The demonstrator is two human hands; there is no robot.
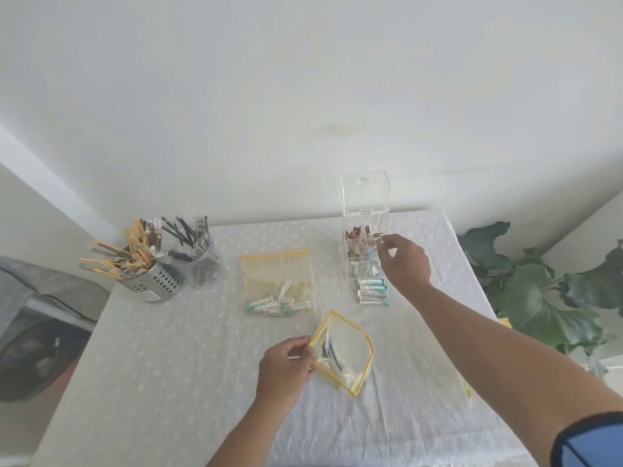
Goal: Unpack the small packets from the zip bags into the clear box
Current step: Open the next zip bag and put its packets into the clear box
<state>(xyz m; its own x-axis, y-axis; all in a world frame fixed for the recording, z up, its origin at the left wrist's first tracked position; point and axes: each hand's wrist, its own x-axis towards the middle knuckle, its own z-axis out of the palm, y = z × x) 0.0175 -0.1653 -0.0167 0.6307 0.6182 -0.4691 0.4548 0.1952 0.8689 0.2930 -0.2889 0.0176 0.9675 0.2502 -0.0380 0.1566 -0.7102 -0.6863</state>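
My left hand (286, 364) pinches the yellow rim of the open zip bag (344, 353), lower centre on the worktop (168, 365); it looks thin, limp and slippery, best held at that stiffer rim. My right hand (404, 261) pinches a small packet (379, 234) at the clear box (362, 261), upper right: it looks light and bendable, so a gentle fingertip grip.

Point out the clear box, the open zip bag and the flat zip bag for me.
Clear box (354, 264): head view, front wall.
Open zip bag (350, 352): head view, clear side panel.
Flat zip bag (279, 274): head view, upper clear panel.
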